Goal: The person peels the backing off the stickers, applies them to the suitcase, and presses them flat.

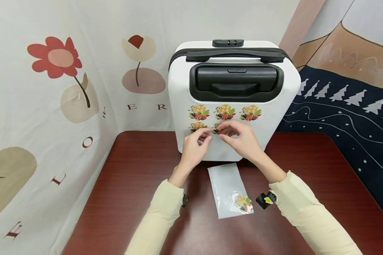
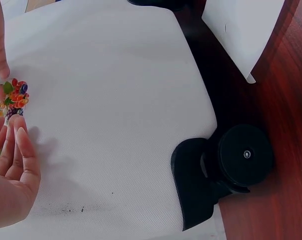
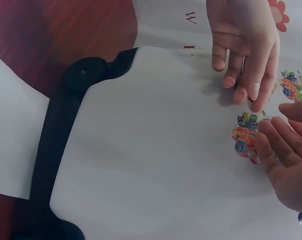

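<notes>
A white suitcase (image 1: 223, 150) stands upright on the table, with fruit stickers on its front. Three form an upper row, including the right-hand sticker (image 1: 250, 113); below them is a sticker (image 1: 197, 126) at the left. Beside that one, both hands meet at another fruit sticker (image 3: 244, 134), partly covered by fingers. My left hand (image 1: 194, 147) pinches its left edge between fingertips and thumb. From the other side, my right hand (image 1: 240, 139) holds it with thumb and fingers. The contact under the fingertips is partly hidden.
A pale sheet (image 1: 226, 187) with one fruit sticker (image 1: 243, 202) at its lower corner lies on the reddish-brown table (image 1: 131, 198) before the suitcase. Black wheels (image 2: 245, 155) show at its bottom. Patterned cloth (image 1: 140, 117) hangs behind and at the sides.
</notes>
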### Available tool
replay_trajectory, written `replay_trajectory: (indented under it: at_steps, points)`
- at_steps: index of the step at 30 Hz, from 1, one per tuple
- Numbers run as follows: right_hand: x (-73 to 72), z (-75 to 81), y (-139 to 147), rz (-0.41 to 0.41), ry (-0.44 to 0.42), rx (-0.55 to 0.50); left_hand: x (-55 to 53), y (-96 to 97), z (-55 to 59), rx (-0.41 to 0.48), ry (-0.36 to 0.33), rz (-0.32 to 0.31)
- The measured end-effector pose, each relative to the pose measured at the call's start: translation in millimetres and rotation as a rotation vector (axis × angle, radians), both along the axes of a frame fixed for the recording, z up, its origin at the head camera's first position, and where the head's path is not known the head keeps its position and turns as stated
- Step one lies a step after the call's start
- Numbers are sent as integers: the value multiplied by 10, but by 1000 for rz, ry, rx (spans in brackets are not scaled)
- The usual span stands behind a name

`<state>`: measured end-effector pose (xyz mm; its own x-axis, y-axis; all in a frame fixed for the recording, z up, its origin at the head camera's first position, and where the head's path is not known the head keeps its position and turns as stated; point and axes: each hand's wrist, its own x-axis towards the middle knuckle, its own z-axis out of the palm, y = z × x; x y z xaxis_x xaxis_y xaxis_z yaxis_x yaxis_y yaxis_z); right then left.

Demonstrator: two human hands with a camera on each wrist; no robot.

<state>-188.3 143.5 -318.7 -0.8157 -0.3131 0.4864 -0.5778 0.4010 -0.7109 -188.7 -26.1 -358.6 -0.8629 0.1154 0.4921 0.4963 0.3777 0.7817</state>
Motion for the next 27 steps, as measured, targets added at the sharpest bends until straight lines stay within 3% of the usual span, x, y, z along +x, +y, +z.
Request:
replay_trajectory:
  at_steps: [13,19,27]
  points:
    - [-27,-9,64,132,-149,-13,1,-14,16,42,-34,-22]
    - [-17,-94,125,125,-214,2,-2,-22,10,42,-37,-23]
    - [-15,-187,172,112,-221,51,-4,-25,3,37,-43,-22]
